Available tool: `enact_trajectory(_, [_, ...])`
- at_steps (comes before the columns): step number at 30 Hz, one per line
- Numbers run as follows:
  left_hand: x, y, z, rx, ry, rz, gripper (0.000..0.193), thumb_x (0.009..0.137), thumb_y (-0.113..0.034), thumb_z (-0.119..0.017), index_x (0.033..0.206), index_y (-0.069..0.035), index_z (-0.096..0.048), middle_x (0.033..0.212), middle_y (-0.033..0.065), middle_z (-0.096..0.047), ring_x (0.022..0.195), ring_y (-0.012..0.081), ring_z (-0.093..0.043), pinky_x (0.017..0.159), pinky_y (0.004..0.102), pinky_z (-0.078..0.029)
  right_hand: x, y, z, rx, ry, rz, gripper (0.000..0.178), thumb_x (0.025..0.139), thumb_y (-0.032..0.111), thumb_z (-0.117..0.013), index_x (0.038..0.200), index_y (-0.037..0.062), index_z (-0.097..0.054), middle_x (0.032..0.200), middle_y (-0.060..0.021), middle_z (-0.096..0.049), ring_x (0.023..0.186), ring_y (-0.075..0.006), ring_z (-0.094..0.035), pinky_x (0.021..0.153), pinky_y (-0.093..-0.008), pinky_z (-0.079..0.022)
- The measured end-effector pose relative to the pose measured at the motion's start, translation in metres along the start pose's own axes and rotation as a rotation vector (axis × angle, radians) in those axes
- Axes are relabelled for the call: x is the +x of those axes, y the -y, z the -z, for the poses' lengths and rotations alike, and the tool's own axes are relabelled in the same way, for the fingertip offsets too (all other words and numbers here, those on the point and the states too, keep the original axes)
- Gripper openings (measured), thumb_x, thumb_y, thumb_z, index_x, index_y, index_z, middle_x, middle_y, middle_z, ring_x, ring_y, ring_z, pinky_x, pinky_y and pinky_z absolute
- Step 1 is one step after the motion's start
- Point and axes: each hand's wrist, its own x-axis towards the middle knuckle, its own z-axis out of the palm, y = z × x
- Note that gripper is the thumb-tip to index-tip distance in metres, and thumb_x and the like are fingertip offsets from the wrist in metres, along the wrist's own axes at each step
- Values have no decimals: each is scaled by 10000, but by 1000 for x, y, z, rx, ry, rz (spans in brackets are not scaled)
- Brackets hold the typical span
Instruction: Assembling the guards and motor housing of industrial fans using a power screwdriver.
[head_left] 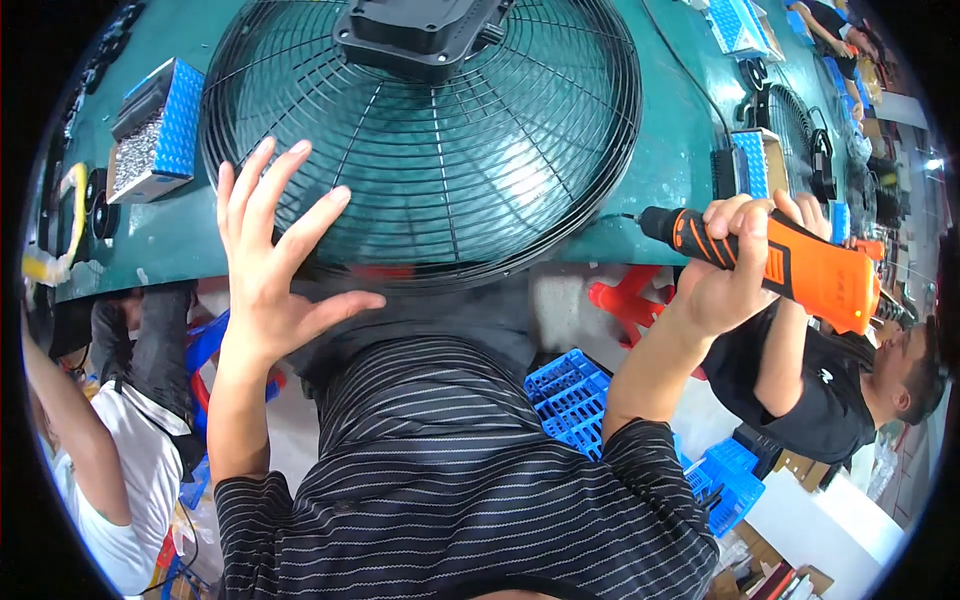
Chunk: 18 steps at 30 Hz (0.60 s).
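A large round fan guard point(420, 190) of black wire lies on the green table, with a black motor housing point(420, 35) at its centre. My left hand point(268, 240) hovers at the guard's left front rim, fingers spread, holding nothing. In my right hand point(735, 250) is an orange and black electric screwdriver point(815, 265), its body tilted and its bit pointing left toward the guard's right front rim. The bit's tip is apart from the guard. Whether a screw sits on it is too small to tell.
On the left stands a blue and white box point(160, 135) of small metal screws. Another box point(760, 165) and a cable point(690, 75) lie to the right of the guard. A co-worker in black point(830, 390) is at right, one in white point(110, 480) at left. Blue plastic crates point(570, 400) stand below the table.
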Motion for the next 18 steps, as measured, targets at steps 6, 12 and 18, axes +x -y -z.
enact_trajectory(6, [10,5,25,-34,35,84,922,608,-560,-863,1358,-116,-561,1508,235,-401,1445,461,-286,1166,623,-147,-4,-3,-29,265,84,-25,518,894,147,-696,1291,-86,-457,864,-127,-564,736,-218,-578,670,-347,-495])
enact_trajectory(12, [30,86,75,107,-429,410,391,803,-104,-757,1175,-42,-655,1021,135,-673,918,293,-667,817,352,-525,-9,-14,-1,54,72,-19,490,945,144,-618,1327,-68,-395,920,-112,-525,763,-175,-522,690,-304,-460])
enact_trajectory(18, [22,141,111,524,220,725,299,772,-326,-763,961,-97,-730,939,109,-698,905,296,-690,787,430,-541,-5,-30,7,100,32,-77,428,963,108,-583,1314,-66,-412,922,-81,-503,757,-145,-489,684,-283,-427])
